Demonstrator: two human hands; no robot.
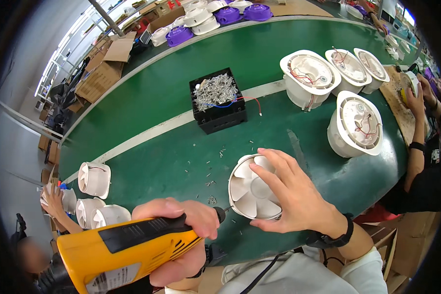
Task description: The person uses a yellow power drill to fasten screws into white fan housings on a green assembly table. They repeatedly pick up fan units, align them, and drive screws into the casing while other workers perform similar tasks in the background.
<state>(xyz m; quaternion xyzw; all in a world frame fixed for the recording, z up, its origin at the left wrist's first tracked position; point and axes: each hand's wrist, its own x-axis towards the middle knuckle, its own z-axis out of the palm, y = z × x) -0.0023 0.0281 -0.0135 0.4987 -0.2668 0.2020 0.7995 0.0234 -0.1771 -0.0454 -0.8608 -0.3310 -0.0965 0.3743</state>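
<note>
My left hand (193,228) is closed around a yellow and black electric screwdriver (132,247), which lies nearly level. Its thin bit reaches the left rim of a round white plastic fan housing (237,208); whether it sits on a screw is too small to tell. Inside the housing are white fan blades (267,208). My right hand (296,196) grips this housing, fingers over its top and right edge, thumb at the near side. Loose screws (211,200) are scattered on the green table just left of the housing.
Beyond my hands stands a black box (220,122) heaped with screws, red and blue wires on it. Several white housings with wires (311,73) stand at right; white fan units (94,180) at left. Co-workers' hands (54,201) (416,98) work at both sides. Purple and white covers (257,12) lie beyond.
</note>
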